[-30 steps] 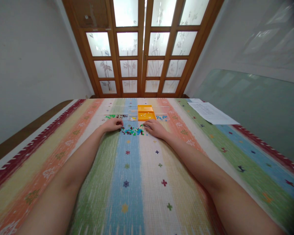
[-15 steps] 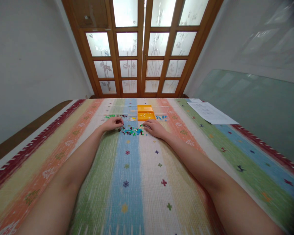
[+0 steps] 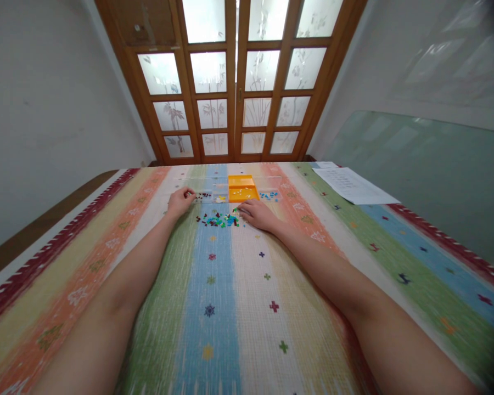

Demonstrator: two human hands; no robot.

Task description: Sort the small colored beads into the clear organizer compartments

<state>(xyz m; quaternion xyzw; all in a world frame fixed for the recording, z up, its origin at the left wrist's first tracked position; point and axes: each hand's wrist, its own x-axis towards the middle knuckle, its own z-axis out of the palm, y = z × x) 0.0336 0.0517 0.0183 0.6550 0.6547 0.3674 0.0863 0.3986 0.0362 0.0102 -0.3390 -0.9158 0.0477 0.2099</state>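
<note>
A pile of small coloured pieces (image 3: 220, 220), mostly blue, green and dark red, lies on the striped cloth. Over the left end of a clear plastic box, my left hand (image 3: 181, 202) is closed in a pinch; whatever its fingertips hold is too small to make out. Dark red pieces (image 3: 205, 195) lie just right of those fingers. My right hand (image 3: 257, 214) rests at the right edge of the pile, its fingers bent together by a few green pieces (image 3: 235, 210). Anything between them is hidden.
Behind the pile stands an open orange tray (image 3: 243, 193) with pale pieces in it. Yellow pieces (image 3: 220, 198) sit to its left and blue pieces (image 3: 269, 196) to its right. Printed sheets (image 3: 352, 185) lie at the far right of the striped tablecloth (image 3: 214, 340).
My left hand has moved left and slightly away from me, from the pile's edge to the left end of the clear box. My right hand has stayed beside the pile.
</note>
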